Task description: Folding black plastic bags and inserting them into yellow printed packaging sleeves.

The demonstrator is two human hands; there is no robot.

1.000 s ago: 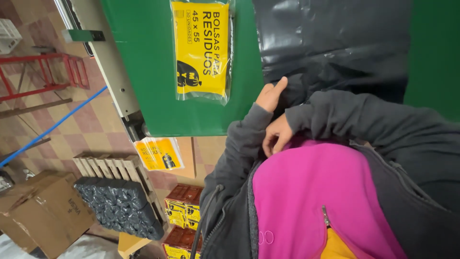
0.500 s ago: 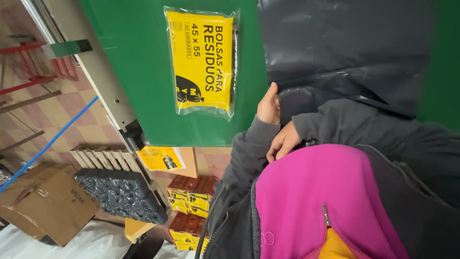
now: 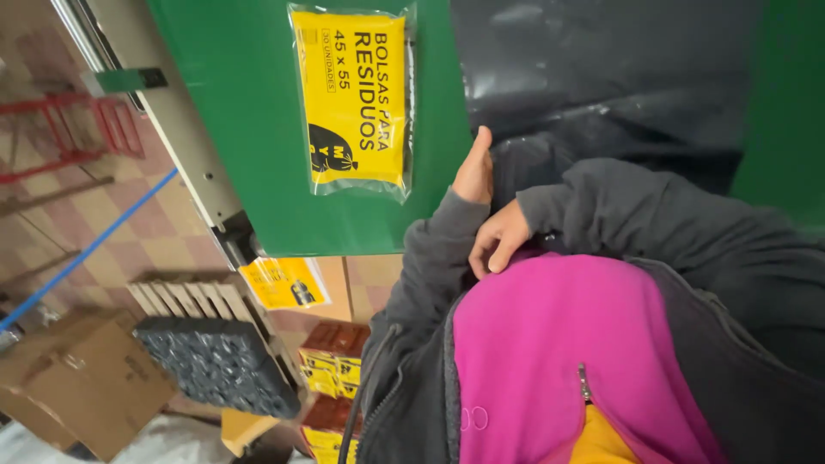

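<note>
Both hands are working the black bag on the green desk. The left hand is pressing its edge, grip apart; the right hand is lying beside the bag with fingers curled, holding nothing. A yellow packet is lying left of the bag.

Checkered tile floor, red rack, cardboard box.

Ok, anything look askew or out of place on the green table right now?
Nothing stands out. The yellow packet lies flat and sealed on the green table. The black plastic sheet is wrinkled but shows no tear. Both hands sit at its near edge, left and right.
</note>
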